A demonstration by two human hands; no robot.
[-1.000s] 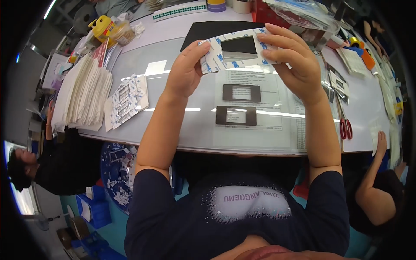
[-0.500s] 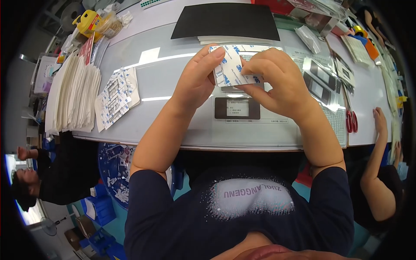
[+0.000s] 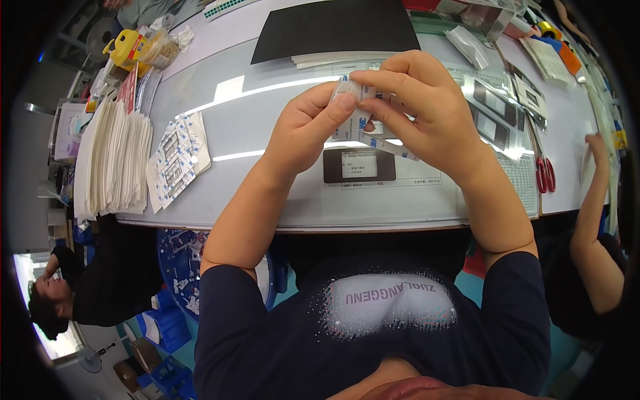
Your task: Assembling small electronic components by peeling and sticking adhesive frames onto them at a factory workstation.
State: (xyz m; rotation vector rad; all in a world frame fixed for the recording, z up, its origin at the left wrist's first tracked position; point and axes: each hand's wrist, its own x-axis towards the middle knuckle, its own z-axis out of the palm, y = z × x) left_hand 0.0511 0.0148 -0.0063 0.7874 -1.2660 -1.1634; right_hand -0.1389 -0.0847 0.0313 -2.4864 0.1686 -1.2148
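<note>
Above the table, my left hand point(image 3: 305, 125) grips the left part of a white adhesive sheet with blue-printed backing point(image 3: 362, 125), thumb on top. My right hand point(image 3: 427, 110) pinches the sheet's upper edge between thumb and bent fingers, close to my left thumb. The sheet is bent there, and a narrow strip of it sticks out below my right hand. Whether a layer is coming off cannot be made out. Just below the hands, a dark rectangular panel with a clear window point(image 3: 331, 170) lies flat over a printed paper.
To the left stand a tall paper stack point(image 3: 110, 160) and cut-out adhesive sheets point(image 3: 177, 157). A black sheet point(image 3: 333, 30) lies at the back. Right are bagged panels point(image 3: 490, 127) and red-handled scissors point(image 3: 545, 175). A blue scrap bin point(image 3: 175, 267) stands below the table; co-workers sit either side.
The adhesive sheet was held nearly flat and is now bent between my hands. My right hand's fingertips have moved up and left to its upper edge. The whole view has shifted slightly.
</note>
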